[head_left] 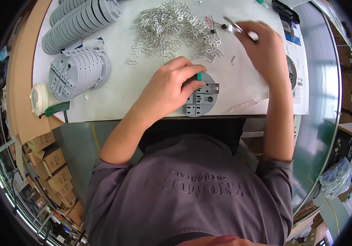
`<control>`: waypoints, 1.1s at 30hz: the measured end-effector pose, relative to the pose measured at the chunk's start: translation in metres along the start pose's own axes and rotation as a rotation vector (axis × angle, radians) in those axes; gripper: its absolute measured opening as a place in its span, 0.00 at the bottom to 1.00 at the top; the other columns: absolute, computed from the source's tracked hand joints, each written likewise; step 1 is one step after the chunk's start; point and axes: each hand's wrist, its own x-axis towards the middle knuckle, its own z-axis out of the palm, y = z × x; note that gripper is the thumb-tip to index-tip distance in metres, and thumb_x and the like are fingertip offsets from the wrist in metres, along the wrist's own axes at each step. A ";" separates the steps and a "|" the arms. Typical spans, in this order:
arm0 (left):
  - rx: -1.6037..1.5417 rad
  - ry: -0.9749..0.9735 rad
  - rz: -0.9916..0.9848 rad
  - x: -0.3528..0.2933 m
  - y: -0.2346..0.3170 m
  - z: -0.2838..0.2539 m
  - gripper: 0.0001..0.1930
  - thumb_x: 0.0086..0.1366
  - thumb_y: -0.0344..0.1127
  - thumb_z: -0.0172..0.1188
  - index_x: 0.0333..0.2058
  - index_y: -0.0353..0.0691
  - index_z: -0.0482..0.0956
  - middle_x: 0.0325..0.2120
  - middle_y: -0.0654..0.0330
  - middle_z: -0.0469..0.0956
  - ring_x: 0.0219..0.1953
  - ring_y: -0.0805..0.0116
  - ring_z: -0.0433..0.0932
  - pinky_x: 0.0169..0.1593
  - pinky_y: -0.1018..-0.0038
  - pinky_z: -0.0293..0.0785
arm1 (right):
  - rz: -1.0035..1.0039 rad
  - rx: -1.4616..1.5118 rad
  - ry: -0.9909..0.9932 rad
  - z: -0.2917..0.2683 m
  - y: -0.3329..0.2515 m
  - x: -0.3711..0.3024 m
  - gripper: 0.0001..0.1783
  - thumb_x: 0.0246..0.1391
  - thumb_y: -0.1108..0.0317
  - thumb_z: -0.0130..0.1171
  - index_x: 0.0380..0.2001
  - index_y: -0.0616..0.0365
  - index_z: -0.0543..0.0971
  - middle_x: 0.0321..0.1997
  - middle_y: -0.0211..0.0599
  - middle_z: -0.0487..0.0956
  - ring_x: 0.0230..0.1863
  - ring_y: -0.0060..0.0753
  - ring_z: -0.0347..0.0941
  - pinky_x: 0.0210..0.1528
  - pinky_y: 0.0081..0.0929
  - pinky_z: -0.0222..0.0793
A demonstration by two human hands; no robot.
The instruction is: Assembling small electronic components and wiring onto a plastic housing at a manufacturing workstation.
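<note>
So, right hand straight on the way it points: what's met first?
Right hand: likely the small black-and-white part just left of it, then the bent metal clips; its height is unclear.

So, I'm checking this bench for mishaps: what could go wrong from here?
The gray plate under the left hand lies close to the table's front edge; a push toward the body might tip it off. The thin metal tool in the right hand is near small wired parts and could snag them. Loose metal clips lie nearby and might get scattered.
</note>
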 end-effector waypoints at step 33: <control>-0.856 0.064 -0.162 -0.014 0.026 -0.031 0.06 0.63 0.24 0.72 0.39 0.30 0.89 0.27 0.64 0.84 0.25 0.80 0.72 0.31 0.85 0.69 | 0.014 0.784 -0.095 -0.009 -0.078 -0.088 0.16 0.53 0.86 0.71 0.45 0.63 0.87 0.40 0.33 0.86 0.30 0.21 0.72 0.33 0.17 0.66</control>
